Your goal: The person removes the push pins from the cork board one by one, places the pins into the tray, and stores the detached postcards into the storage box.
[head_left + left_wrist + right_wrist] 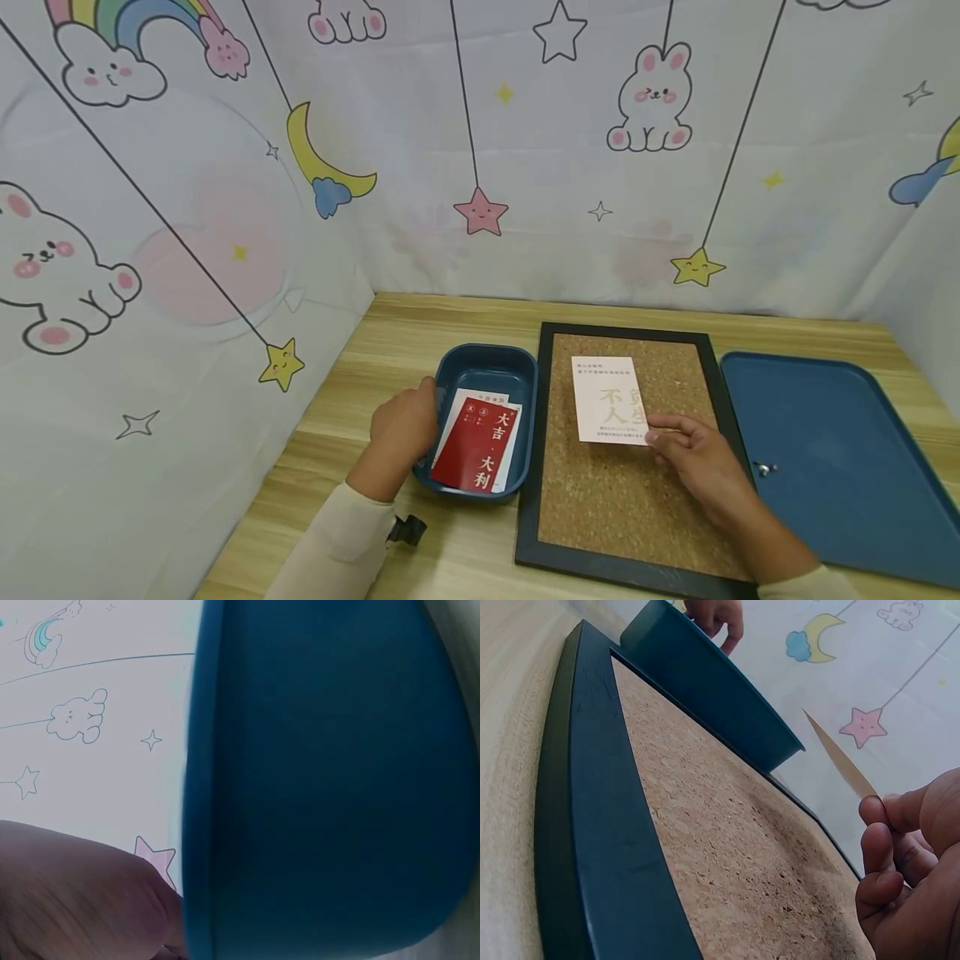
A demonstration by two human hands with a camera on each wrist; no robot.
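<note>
My right hand [697,462] pinches a white card [600,387] by its lower right corner, between thumb and fingers. Gold and dark printed characters face up on it. The card is held above a black-framed corkboard [600,508]; seen edge-on in the right wrist view, the card [844,761] stands off the cork. At the left, my left hand [405,429] grips the left rim of a blue plastic bin [532,417]. Inside the bin, a red card [468,450] with gold-white characters lies over white cards [483,395]. In the left wrist view the bin's wall [337,780] fills much of the frame.
A flat blue tray [840,433] lies right of the corkboard, with a small cluster of shiny bits [765,469] near its left edge. Everything stands on a wood-grain table [450,550]. A white cartoon-print curtain [525,250] rises behind and at both sides.
</note>
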